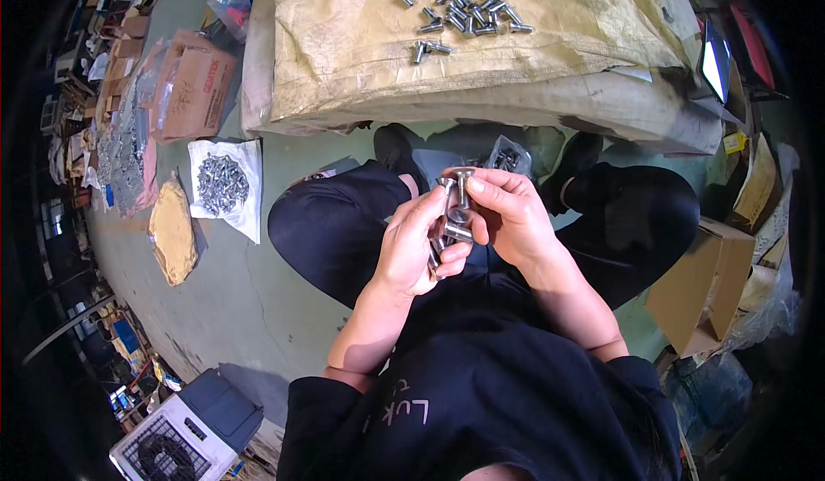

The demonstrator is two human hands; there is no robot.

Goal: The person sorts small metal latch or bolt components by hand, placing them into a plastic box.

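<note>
Head view: left hand [415,245] and right hand [509,213] meet over the lap, fingers pinching steel bolts [455,215] held upright between them. More bolts [464,4] lie scattered on a sack-covered surface [361,60] ahead; another heap [222,180] rests on the floor.

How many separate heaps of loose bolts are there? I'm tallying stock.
2: one bolt heap on the tan sack ahead, one bolt pile on white sheet at left. Bag by knees may hide more.
</note>
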